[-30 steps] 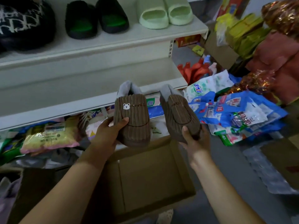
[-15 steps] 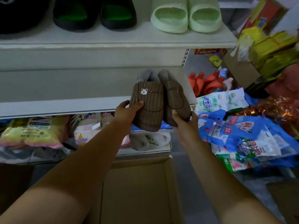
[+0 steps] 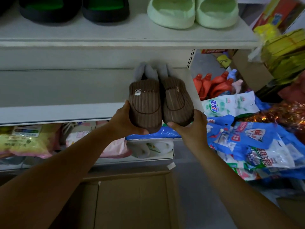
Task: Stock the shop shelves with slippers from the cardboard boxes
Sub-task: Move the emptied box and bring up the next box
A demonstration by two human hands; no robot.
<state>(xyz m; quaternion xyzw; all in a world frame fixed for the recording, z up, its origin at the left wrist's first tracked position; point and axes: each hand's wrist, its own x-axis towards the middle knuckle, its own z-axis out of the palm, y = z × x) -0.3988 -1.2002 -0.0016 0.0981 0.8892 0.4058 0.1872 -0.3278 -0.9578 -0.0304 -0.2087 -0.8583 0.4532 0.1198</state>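
Observation:
Two brown corduroy slippers with grey lining are held side by side over the front right end of the middle white shelf. My left hand grips the toe of the left slipper, which carries a small white bear patch. My right hand grips the toe of the right slipper. Their heels reach onto the shelf board and their toes stick out past its front edge. An open cardboard box lies below my arms.
The upper shelf carries a black-and-green pair and a pale green pair. Packaged goods fill the bottom shelf. Blue and white detergent bags and orange bottles are piled at right.
Both hands have carried the brown slippers up and forward from above the box to the middle shelf, bringing the pair together. My view has moved closer to the shelves.

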